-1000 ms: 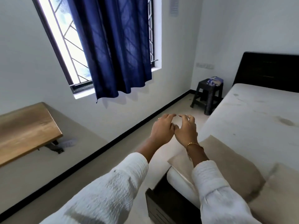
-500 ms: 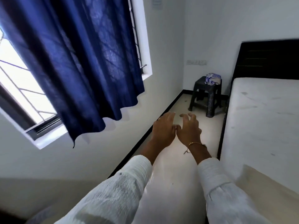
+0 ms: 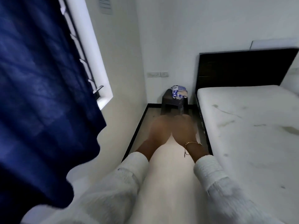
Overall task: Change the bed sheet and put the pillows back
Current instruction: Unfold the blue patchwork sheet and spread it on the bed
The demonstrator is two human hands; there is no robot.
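Note:
A bare, stained white mattress [image 3: 252, 126] lies on a dark bed frame with a black headboard [image 3: 242, 68] at the right. A folded blue-and-white checked cloth [image 3: 178, 92] rests on a dark plastic stool [image 3: 174, 103] in the far corner beside the bed. My left hand [image 3: 159, 128] and my right hand [image 3: 184, 126] are stretched out side by side over the floor, just short of the stool. Both are badly blurred; I see nothing in them and cannot make out the fingers. No pillows are in view.
A dark blue curtain [image 3: 40, 94] hangs close at the left over the window [image 3: 93, 50]. A narrow strip of pale floor [image 3: 171, 167] runs between the wall and the bed. A switch plate [image 3: 157, 74] sits on the far wall.
The view has moved forward along the aisle toward the stool and the head of the bed. The pillows at the bed's foot have left the frame. My hands stay together, now blurred.

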